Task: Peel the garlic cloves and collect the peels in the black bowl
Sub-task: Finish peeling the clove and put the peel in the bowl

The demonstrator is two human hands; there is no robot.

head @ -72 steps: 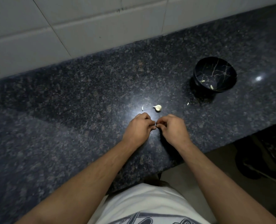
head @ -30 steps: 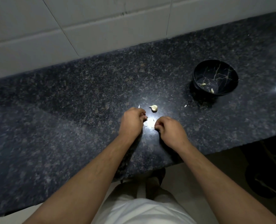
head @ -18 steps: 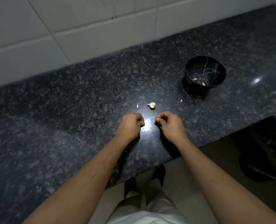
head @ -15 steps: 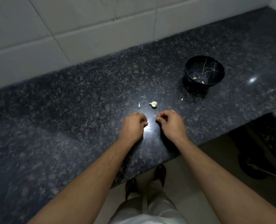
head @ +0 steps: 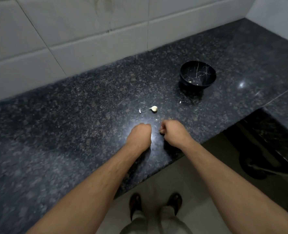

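left hand (head: 139,135) curling shut, hold unclear | right hand (head: 173,132) pinching tiny peel | garlic clove (head: 153,108) lying on worktop (head: 72,115)

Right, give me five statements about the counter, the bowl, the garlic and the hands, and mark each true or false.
1. The black bowl stands on the dark counter, off to the person's right. True.
2. The bowl is filled to the rim with peels. False: only a few pale scraps lie at its bottom.
3. A garlic clove lies on the counter beyond the hands. True.
4. The left hand rests inside the bowl. False: it is over the counter near the front edge, fingers curled, well away from the bowl.
5. The right hand lies flat with straight fingers. False: its fingers are curled, seemingly pinching something tiny, too small to tell.
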